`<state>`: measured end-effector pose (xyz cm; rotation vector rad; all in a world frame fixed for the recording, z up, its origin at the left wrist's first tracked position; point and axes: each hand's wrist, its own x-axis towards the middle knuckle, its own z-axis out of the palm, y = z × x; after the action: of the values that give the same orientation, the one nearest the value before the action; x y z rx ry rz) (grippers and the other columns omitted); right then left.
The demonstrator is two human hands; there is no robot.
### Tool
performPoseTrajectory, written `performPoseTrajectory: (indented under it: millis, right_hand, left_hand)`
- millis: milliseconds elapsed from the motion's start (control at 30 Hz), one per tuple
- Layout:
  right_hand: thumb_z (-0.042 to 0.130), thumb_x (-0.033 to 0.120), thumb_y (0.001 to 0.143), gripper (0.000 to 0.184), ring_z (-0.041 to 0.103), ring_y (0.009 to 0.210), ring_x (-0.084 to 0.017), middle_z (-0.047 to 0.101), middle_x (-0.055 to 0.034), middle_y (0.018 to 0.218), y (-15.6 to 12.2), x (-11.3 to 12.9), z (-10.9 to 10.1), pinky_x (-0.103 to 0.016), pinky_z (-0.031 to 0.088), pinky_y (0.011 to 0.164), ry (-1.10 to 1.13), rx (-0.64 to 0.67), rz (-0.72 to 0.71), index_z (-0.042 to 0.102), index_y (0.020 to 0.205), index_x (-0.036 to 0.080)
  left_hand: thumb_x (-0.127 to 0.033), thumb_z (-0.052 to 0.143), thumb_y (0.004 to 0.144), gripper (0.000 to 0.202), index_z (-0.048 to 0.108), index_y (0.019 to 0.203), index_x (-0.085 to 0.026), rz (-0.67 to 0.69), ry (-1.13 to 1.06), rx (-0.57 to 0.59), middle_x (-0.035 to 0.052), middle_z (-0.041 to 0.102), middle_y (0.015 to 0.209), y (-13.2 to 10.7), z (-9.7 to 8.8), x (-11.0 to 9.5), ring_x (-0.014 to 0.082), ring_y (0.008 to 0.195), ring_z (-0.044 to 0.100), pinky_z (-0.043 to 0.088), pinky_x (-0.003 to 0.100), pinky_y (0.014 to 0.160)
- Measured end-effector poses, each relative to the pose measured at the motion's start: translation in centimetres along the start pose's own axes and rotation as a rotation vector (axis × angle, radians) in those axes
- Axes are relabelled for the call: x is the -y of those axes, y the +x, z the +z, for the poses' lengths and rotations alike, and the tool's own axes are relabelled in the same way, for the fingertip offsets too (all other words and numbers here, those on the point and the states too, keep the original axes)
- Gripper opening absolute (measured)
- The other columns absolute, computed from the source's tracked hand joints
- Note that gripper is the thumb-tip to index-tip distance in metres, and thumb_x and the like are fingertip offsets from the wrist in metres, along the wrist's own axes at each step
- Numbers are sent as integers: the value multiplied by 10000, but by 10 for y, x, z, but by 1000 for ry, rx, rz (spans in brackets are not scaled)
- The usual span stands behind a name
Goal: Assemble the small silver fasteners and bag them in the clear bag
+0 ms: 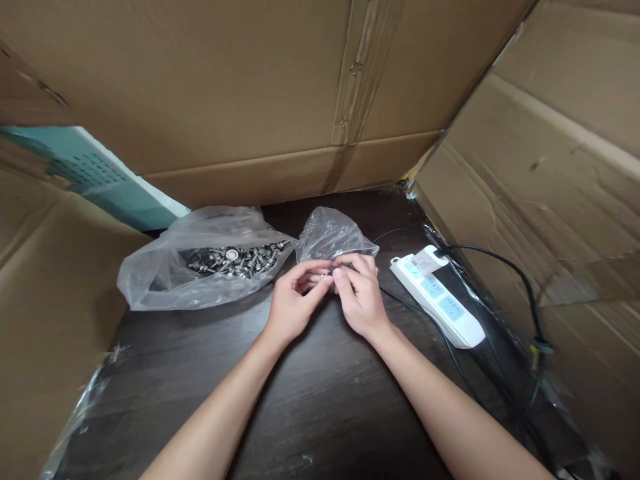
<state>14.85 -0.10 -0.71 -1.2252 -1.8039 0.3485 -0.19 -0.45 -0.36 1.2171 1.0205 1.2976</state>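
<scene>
Metal piece, long axis unclear

shiny metal screws, plastic bag

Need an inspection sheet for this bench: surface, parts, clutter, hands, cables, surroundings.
Surface: dark tabletop, faint grain and light marks.
Parts: large clear plastic bag, open, with many small metal parts inside; smaller clear bag beside it, contents unclear; small shiny piece at the fingertips, too small to identify.
Clutter: white power strip, right of the hands.
Hands: left hand and right hand close together at the piece; which grips it is unclear.
Cables: black cable looping at the strip's far end; others alongside.
Surroundings: cardboard walls; teal panel, far left.
</scene>
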Motion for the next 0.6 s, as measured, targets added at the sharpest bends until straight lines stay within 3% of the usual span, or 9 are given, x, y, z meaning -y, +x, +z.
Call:
performPoseTrajectory:
  millis: [67,233,367,433,500,567,600]
  right_hand:
    - [433,320,1065,376,556,1004,-244,699,-52,971,1,-1,0,-455,403,884,12,-17,16,644,768,227]
    - [392,379,1072,304,581,1055,-246,667,-80,1088,0,0,-4,-467,419,927,107,-72,4,648,1027,220]
    - [334,366,1085,521,569,1057,-265,690,-73,1044,-3,0,-6,-478,386,908,79,3,-25,584,656,210]
    - [345,360,1085,527,572,1007,-259,693,-67,975,-4,0,-6,-471,381,890,65,-11,-16,563,631,206]
    - [382,389,1076,392,586,1016,-256,689,-70,1027,-3,0,-6,-467,400,909,67,-55,3,664,857,228]
    - [406,433,1064,335,586,1115,-265,664,-91,1197,-2,0,-5,-470,419,956,75,-70,7,671,1134,241]
    - [408,446,1062,346,577,1156,-268,652,-93,1249,-2,0,-5,-471,419,976,70,-50,-4,676,1152,246]
  left_hand:
    - [-320,801,830,317,736,1105,-175,-3,0,10,67,740,984,-1,1,0,149,843,712,609,279,833]
    - [-299,797,829,302,724,1091,-166,11,14,-50,58,731,960,0,0,1,136,836,708,600,250,814]
    - [-311,790,831,283,704,1064,-174,47,38,-165,57,724,962,2,-1,2,145,870,708,596,241,783]
    - [-316,790,830,286,695,1063,-179,62,34,-190,52,719,956,3,-1,2,135,848,700,592,232,765]
    - [-318,793,825,302,691,1074,-179,65,25,-171,48,713,950,3,-1,3,124,821,692,591,231,762]
    - [-327,795,822,331,686,1096,-177,55,27,-135,48,711,950,3,-1,4,123,808,691,595,240,772]
    - [-332,797,818,348,682,1106,-175,51,31,-120,49,711,954,3,-1,4,125,807,693,596,245,777]
